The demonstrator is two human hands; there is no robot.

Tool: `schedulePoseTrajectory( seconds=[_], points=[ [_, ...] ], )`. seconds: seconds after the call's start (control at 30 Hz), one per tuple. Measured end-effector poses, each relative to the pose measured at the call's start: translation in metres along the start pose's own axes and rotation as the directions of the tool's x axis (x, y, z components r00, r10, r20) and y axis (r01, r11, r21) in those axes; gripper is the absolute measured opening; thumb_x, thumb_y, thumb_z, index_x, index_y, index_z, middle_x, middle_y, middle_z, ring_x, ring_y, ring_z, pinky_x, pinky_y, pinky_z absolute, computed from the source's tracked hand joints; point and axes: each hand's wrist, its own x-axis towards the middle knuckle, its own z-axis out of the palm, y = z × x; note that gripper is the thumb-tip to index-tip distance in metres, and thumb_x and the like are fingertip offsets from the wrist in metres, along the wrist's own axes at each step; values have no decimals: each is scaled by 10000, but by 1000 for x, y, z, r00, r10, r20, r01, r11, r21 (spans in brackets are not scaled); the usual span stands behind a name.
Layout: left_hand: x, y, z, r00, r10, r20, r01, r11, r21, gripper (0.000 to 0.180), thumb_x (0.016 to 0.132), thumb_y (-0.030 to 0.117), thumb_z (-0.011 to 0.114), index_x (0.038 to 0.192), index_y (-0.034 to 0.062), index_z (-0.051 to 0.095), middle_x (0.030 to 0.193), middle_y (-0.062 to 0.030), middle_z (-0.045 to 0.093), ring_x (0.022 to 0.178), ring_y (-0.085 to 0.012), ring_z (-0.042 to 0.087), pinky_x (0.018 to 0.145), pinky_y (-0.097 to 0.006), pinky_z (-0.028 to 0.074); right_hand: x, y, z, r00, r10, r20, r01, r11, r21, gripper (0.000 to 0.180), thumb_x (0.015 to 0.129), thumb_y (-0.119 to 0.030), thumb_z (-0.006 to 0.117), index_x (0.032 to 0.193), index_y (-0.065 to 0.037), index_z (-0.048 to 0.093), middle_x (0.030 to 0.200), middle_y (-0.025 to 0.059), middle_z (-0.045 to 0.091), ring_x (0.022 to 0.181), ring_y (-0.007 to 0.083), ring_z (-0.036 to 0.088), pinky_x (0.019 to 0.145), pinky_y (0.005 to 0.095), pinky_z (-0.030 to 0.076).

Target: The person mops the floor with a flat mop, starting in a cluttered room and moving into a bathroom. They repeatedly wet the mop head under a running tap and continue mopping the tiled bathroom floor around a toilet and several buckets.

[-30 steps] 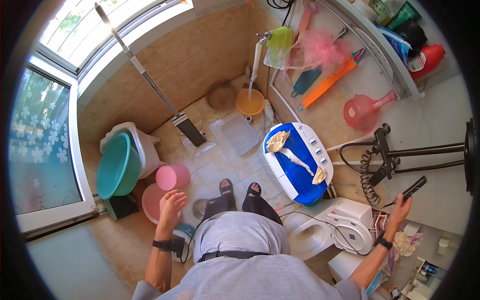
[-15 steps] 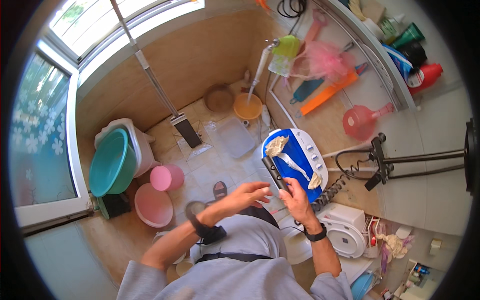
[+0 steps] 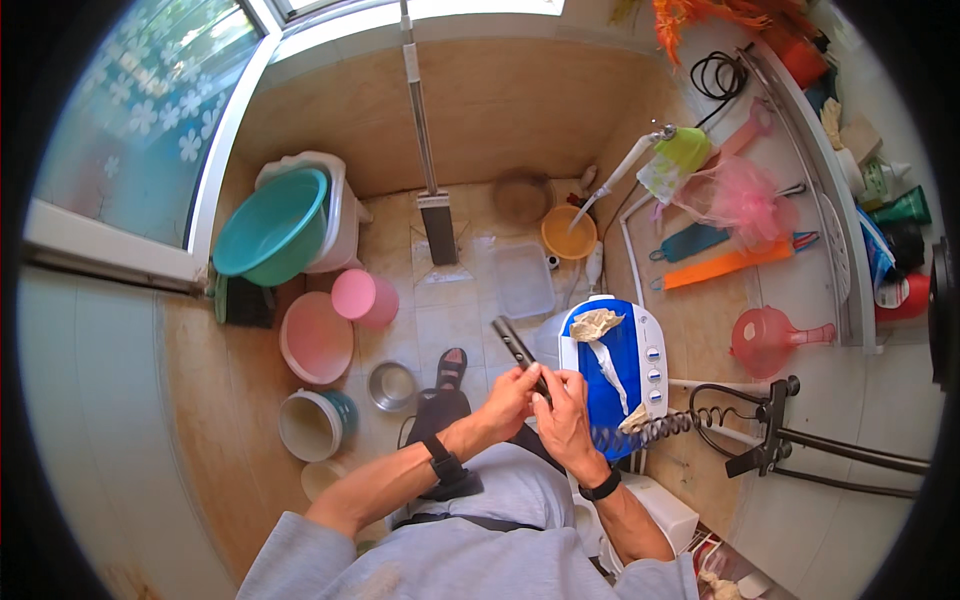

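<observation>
In front of my waist, a slim dark bar with round button-like spots along it points up and to the left. My right hand is closed round its lower end. At the same end, the fingers of my left hand are closed on the bar, touching my right fingers. Just right of my hands stands a small white machine with a blue top and several knobs. Crumpled cream gloves or cloths and a white strip lie on it. A black coiled cord passes beside my right hand.
A black bracket sticks out from the right. To the left are a teal basin, pink basin, pink bucket, white bucket and metal bowl. A mop leans farther off; an orange basin is under a hose.
My left hand, open and apart before, has closed on the bar beside my right hand. The bar has moved left, away from the machine. The view has turned.
</observation>
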Motion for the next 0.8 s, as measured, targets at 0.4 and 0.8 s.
schedulePoseTrajectory(
  seconds=[0.4, 0.8],
  points=[
    [-33, -32, 3, 969, 60, -240, -12, 980, 197, 313, 983, 328, 553, 1050, 24, 585, 851, -73, 653, 699, -170, 676, 604, -289, 574, 40, 71, 43, 727, 334, 600, -631, 670, 392, 363, 883, -192, 571, 1122, 76, 614, 810, 74, 643, 669, 137, 601, 593, 291, 488],
    [-48, -5, -32, 942, 54, -333, 7, 983, 181, 316, 966, 316, 538, 960, 13, 626, 796, -73, 664, 657, -161, 668, 552, -278, 558, 59, 56, 93, 576, 339, 744, -787, 475, 393, 168, 859, -117, 538, 920, 20, 614, 822, 107, 646, 657, 170, 614, 515, 279, 491]
  ],
)
